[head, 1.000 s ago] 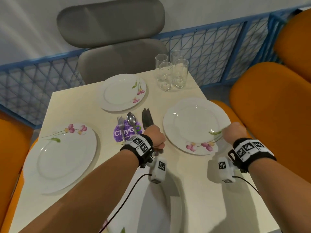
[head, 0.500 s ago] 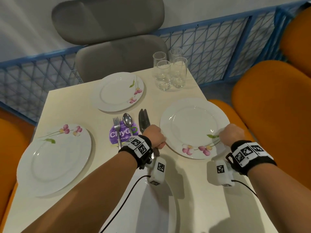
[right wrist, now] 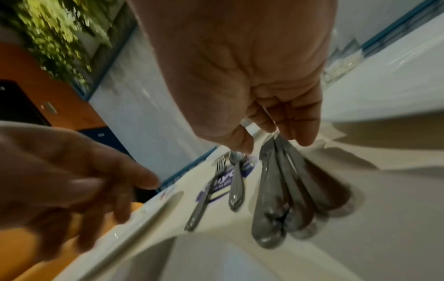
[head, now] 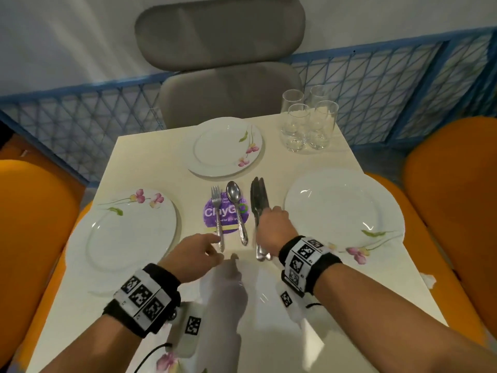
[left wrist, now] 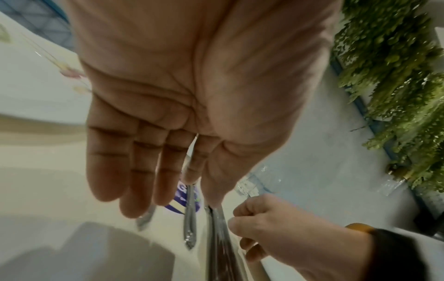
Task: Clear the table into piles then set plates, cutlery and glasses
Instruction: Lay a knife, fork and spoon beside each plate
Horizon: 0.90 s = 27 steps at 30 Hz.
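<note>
Left: white floral plate [head: 126, 232] sits at its place, same as second ago. Left hand [head: 192, 255] now off knives, fingers loose and empty, reaching for silver fork [head: 217, 214] on purple round sticker [head: 224, 215]; steel spoon [head: 235, 208] beside. Right hand [head: 271, 228] swapped over from right-side plate [head: 344, 211], now pinching bunch of dark knives [head: 258, 203]. Guess: plates done, cutlery next; clear glasses [head: 308, 122] clustered at far corner.

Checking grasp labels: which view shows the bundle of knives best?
Right wrist: the knives hang fanned from the right hand, handles countable. Head shows the knives whole but the hand covers the grip. Left wrist shows only blurred handles.
</note>
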Motion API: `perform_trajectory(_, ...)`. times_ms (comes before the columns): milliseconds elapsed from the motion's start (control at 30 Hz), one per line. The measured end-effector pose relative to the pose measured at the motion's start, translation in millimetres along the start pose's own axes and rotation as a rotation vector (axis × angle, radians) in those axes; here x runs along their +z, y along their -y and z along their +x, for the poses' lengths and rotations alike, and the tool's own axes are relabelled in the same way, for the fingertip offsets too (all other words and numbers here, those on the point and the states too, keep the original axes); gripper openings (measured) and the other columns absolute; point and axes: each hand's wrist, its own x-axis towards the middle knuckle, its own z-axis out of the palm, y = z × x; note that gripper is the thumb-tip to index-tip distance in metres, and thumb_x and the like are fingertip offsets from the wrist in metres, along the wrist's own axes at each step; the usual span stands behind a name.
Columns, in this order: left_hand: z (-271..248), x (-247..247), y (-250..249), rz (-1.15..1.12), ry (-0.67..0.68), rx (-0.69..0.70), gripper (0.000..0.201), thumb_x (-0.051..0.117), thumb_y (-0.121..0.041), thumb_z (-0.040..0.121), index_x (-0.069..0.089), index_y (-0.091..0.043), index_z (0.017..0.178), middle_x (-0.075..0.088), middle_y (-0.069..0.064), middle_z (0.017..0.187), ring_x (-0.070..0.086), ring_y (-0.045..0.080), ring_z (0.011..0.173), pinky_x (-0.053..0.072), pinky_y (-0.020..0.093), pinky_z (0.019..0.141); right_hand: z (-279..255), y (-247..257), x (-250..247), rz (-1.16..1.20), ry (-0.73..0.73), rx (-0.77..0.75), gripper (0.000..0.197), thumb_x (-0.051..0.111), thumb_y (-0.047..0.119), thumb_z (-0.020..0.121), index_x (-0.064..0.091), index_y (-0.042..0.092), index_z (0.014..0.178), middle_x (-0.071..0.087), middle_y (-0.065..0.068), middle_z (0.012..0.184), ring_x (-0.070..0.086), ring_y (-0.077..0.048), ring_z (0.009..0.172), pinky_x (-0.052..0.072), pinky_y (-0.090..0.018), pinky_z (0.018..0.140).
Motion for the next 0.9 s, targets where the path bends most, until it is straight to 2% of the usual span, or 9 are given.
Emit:
perform_trajectory(100,-39.6,3.7,29.9,0.02,0.055,0.007,0.05,0.057,-0.042,0.09,0.047,-0.03,0.137,0.063,-0.017,0.101,0.058,0.003,0.086,0.042,0.016,0.082,20.3,14.6,20.4,-0.076,0.009,0.127,0.045,0.049,0.021,0.087,0.049,-0.002,0.124,0.054,-0.016,0.118,0.051,-0.028,0.103,0.042,-0.033,0.083)
perform_trajectory(233,-90.6,12.0,59.4,-0.051,0.088,0.004,0.048,0.06,-0.043,0.087,0.048,-0.04,0.134,0.064,-0.019,0.1,0.062,-0.004,0.085,0.045,0.009,0.077,29.0,27.3,25.9,-0.07,0.015,0.345,0.062,0.055,0.028,0.085,0.036,-0.007,0.133,0.05,-0.018,0.12,0.052,-0.03,0.107,0.048,-0.035,0.082)
perform_trajectory(333,-115.1,17.1,76.5,-0.099,0.091,-0.013,0.047,0.064,-0.042,0.085,0.049,-0.044,0.13,0.063,-0.018,0.101,0.06,-0.01,0.089,0.047,0.006,0.077,33.3,35.5,24.4,-0.062,0.031,0.446,0.055,0.052,0.028,0.088,0.04,-0.006,0.13,0.052,-0.016,0.118,0.054,-0.027,0.104,0.048,-0.034,0.08)
perform_trajectory(433,-129.6,17.8,85.1,-0.117,0.071,-0.014,0.039,0.064,-0.049,0.083,0.044,-0.059,0.115,0.061,-0.019,0.1,0.056,-0.015,0.09,0.046,0.004,0.075,35.8,39.2,19.4,-0.054,0.066,0.494,0.053,0.05,0.029,0.09,0.041,-0.005,0.129,0.054,-0.016,0.119,0.055,-0.026,0.106,0.046,-0.036,0.087)
perform_trajectory(533,-139.2,11.1,85.5,-0.153,0.048,-0.028,0.035,0.056,-0.073,0.07,0.038,-0.068,0.099,0.061,-0.019,0.098,0.057,-0.013,0.088,0.047,0.007,0.075,35.4,39.8,18.4,-0.03,0.081,0.516,0.055,0.049,0.03,0.091,0.038,-0.005,0.132,0.051,-0.019,0.125,0.053,-0.029,0.113,0.046,-0.039,0.092)
perform_trajectory(600,-142.0,10.1,89.8,-0.13,0.057,-0.007,0.057,0.041,-0.09,0.053,0.039,-0.067,0.105,0.061,-0.02,0.099,0.058,-0.012,0.088,0.048,0.01,0.076,36.3,40.3,20.5,0.025,0.062,0.563,0.05,0.047,0.029,0.093,0.039,-0.002,0.131,0.051,-0.02,0.125,0.054,-0.031,0.112,0.048,-0.039,0.09)
perform_trajectory(667,-141.6,12.8,94.9,-0.095,0.049,0.021,0.047,0.052,-0.075,0.072,0.042,-0.062,0.116,0.06,-0.022,0.1,0.057,-0.012,0.09,0.049,0.012,0.08,35.9,42.1,21.2,0.086,0.036,0.605,0.043,0.044,0.026,0.094,0.042,0.0,0.129,0.053,-0.02,0.122,0.056,-0.031,0.108,0.05,-0.039,0.085)
perform_trajectory(733,-140.4,15.1,99.5,-0.089,0.029,0.03,0.037,0.059,-0.051,0.085,0.038,-0.063,0.113,0.06,-0.023,0.102,0.053,-0.016,0.094,0.05,0.011,0.081,35.2,44.2,20.7,0.123,0.036,0.606,0.041,0.044,0.024,0.093,0.044,0.001,0.127,0.055,-0.019,0.119,0.058,-0.032,0.105,0.051,-0.039,0.084)
perform_trajectory(900,-136.6,12.8,101.7,-0.117,0.028,0.054,0.036,0.059,-0.043,0.088,0.037,-0.063,0.109,0.06,-0.02,0.103,0.055,-0.014,0.094,0.048,0.007,0.077,33.3,46.6,17.7,0.118,0.094,0.591,0.047,0.051,0.025,0.087,0.041,-0.001,0.124,0.055,-0.02,0.115,0.059,-0.033,0.101,0.053,-0.044,0.087)
